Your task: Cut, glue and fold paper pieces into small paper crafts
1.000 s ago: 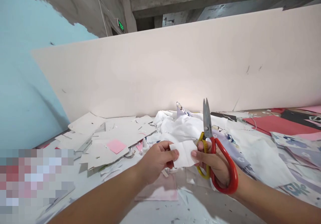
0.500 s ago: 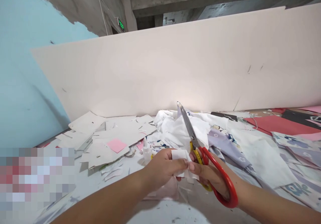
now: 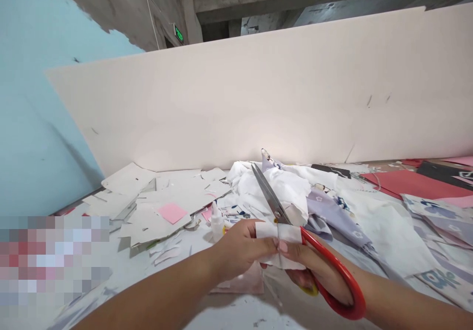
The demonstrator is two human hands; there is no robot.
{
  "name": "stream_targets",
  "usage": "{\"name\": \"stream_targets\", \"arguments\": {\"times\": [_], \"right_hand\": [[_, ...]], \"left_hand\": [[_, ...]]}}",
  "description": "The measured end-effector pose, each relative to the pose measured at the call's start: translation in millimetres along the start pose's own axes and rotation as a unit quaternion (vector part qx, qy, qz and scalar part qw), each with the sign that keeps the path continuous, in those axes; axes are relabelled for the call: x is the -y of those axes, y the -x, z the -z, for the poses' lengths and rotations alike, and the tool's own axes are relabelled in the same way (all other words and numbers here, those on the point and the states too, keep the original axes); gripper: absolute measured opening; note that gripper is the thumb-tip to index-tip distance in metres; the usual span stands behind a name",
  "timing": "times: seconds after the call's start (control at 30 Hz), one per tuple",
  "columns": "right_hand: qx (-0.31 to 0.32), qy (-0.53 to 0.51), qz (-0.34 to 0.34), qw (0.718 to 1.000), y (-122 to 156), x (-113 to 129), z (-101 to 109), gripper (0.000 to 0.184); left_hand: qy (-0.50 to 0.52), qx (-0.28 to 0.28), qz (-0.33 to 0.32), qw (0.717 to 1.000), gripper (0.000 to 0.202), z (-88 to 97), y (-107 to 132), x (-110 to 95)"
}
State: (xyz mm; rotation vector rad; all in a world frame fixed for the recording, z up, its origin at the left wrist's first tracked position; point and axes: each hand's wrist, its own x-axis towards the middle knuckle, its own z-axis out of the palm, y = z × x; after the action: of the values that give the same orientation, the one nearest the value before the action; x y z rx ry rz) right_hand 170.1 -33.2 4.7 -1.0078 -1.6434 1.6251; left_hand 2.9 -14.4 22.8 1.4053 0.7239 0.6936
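My left hand point(image 3: 242, 244) pinches the left side of a small white folded piece point(image 3: 268, 229), cloth or paper, I cannot tell which. On its right side the thumb of my right hand point(image 3: 314, 266) presses near a crease down the middle. Large scissors point(image 3: 271, 194) with red handles hang in that same right hand, their blades pointing up and away, together at the tips. Part of the handles lies hidden behind the white piece. Just left of my hands stands a small white bottle point(image 3: 217, 224). Below them lies a pale pink sheet point(image 3: 244, 281).
Stacked grey-white card pieces point(image 3: 173, 187) and a pink square point(image 3: 172, 213) lie at the left. Crumpled white cloth point(image 3: 247, 182) and lilac floral fabric point(image 3: 332, 212) sit behind and right. Red sheets point(image 3: 417, 184) are far right. A pale panel point(image 3: 240, 103) closes off the back.
The white piece now lies spread wider between my hands, its crease showing. The scissors have tilted to the left, and their handles have shifted slightly right and down.
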Motion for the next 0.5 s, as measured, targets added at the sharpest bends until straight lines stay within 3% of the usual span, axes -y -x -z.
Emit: {"name": "stream_targets", "arguments": {"times": [0.1, 0.27, 0.5], "right_hand": [[0.006, 0.020, -0.010, 1.000, 2.9, 4.7, -2.5, 0.053], [0.025, -0.024, 0.043, 0.998, 2.2, 1.3, -3.4, 0.046], [0.007, -0.184, 0.053, 0.982, -0.8, -5.5, -12.2, 0.049]], "left_hand": [[0.013, 0.024, 0.020, 0.999, 0.030, 0.2, -0.2, 2.0], [0.063, 0.035, 0.036, 0.997, 0.028, 1.1, -1.5, 9.4], [0.188, 0.020, 0.019, 0.982, 0.024, -6.7, -2.6, 11.7]]}}
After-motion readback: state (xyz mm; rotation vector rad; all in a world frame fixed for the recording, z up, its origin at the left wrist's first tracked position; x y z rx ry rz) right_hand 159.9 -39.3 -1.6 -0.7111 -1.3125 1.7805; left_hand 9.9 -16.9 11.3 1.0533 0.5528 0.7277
